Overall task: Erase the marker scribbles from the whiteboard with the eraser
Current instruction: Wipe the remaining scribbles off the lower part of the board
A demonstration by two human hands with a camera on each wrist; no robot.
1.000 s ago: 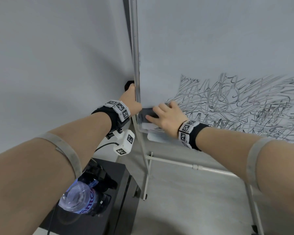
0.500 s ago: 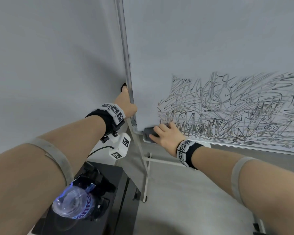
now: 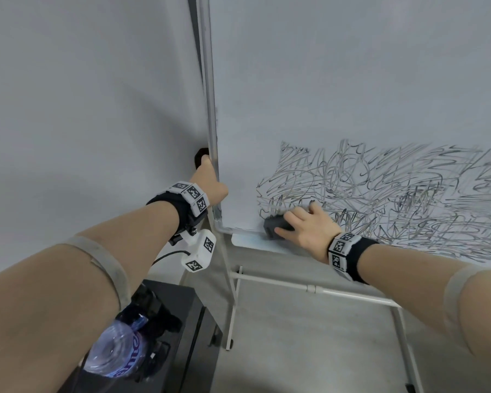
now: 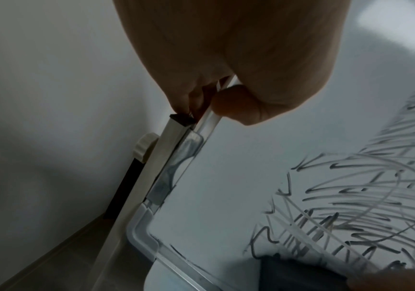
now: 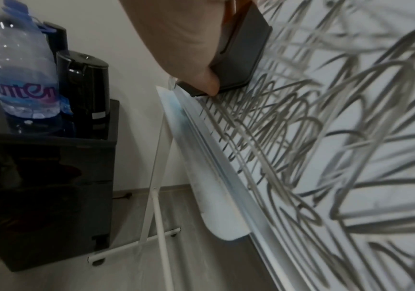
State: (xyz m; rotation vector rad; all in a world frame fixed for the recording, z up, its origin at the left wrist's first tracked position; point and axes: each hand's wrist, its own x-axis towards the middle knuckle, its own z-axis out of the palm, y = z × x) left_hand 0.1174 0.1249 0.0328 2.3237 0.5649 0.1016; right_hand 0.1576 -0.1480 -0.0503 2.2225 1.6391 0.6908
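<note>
A whiteboard (image 3: 323, 80) on a white stand carries dense black marker scribbles (image 3: 394, 199) across its lower part. My right hand (image 3: 304, 225) grips a dark grey eraser (image 3: 275, 226) and holds it flat against the board at the scribbles' lower left corner, just above the tray (image 3: 253, 241). The right wrist view shows the eraser (image 5: 241, 53) pressed on the scribbles (image 5: 326, 137), thumb on its side. My left hand (image 3: 210, 182) grips the board's left frame edge (image 3: 210, 109); in the left wrist view the thumb and fingers (image 4: 239, 106) pinch the frame (image 4: 201, 128).
A black cabinet (image 3: 182, 336) stands at the lower left, with a plastic water bottle (image 5: 24, 74) and a black kettle (image 5: 84, 92) on top. The stand's white legs and crossbar (image 3: 309, 287) run below the board. A grey wall lies left of the board.
My right hand has carried the eraser from the board's lower left corner rightward, up onto the edge of the scribbles. The left hand keeps its grip on the frame.
</note>
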